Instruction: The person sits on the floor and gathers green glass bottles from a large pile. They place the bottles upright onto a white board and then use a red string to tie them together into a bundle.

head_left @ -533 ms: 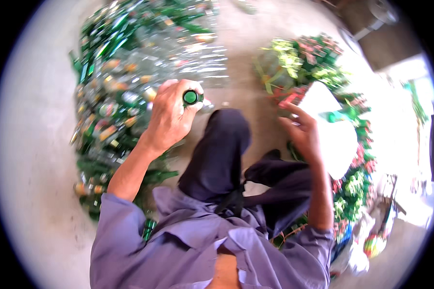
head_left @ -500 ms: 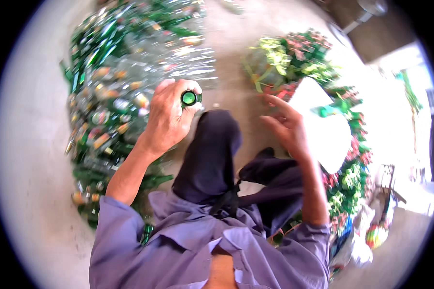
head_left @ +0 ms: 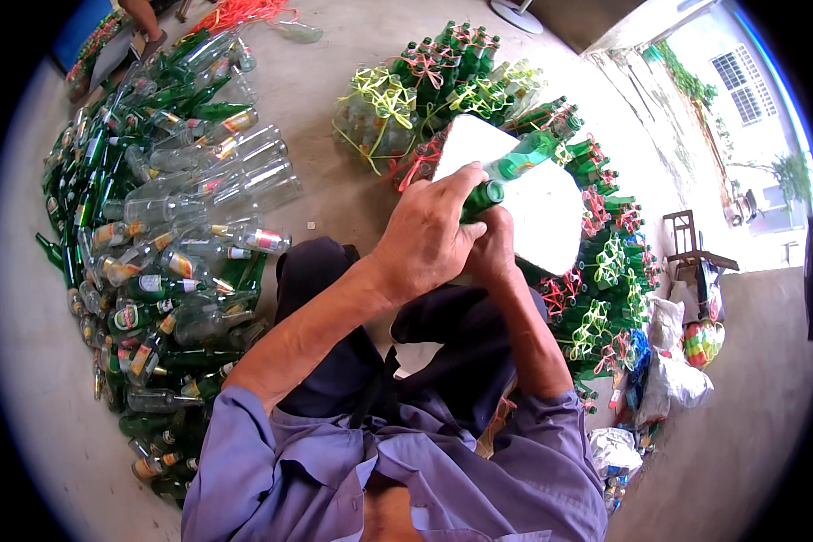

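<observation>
Over my right knee, my left hand is closed around a green glass bottle, its mouth turned up toward me. Pressed against the same bottle from the right is my right hand. It looks curled round the bottle, though its fingers are mostly hidden behind the bottle and my left hand. Just beyond them, another green bottle is on a white board, with its base hidden.
Loose green and clear bottles lie in a large heap on the left. Bottles tied with pink and yellow-green strips stand in bundles around the board's far and right sides. Red strips lie at the back. White bags sit at right.
My left hand has carried the green bottle rightward to my right hand, and both hands now meet at it. The view has turned, bringing the tied bundles nearer the middle.
</observation>
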A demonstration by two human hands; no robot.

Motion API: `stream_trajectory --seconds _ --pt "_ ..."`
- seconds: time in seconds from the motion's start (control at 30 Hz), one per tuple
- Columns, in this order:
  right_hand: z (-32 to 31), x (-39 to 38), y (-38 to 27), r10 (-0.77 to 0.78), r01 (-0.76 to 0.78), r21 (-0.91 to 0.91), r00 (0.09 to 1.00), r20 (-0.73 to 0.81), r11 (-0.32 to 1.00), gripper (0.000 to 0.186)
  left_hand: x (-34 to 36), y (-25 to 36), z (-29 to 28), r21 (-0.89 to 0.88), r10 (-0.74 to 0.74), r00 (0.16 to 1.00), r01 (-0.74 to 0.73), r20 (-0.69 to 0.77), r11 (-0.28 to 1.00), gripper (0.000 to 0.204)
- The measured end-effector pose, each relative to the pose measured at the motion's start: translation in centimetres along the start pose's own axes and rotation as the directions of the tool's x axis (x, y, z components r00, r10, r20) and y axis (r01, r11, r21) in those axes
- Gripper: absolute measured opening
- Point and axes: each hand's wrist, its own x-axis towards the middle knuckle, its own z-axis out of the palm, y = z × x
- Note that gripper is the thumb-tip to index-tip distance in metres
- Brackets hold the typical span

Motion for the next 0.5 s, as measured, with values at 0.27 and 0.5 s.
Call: stream_trajectory --seconds 0.27,0.5 --pt "-9.8 2.5 5.0 0.405 -0.419 -0.029 0.892 -0.201 0.908 0.033 -5.0 -4.3 1.9 -0.071 -0.195 0.971 0.206 0.136 0.976 0.049" --pt "-16.6 5.8 12.1 0.395 -0.583 -0.322 0.777 -0.491 0.746 0.048 -5.6 -4.4 2.1 0.095 -0.071 0.973 0.051 0.218 0.994 0.042"
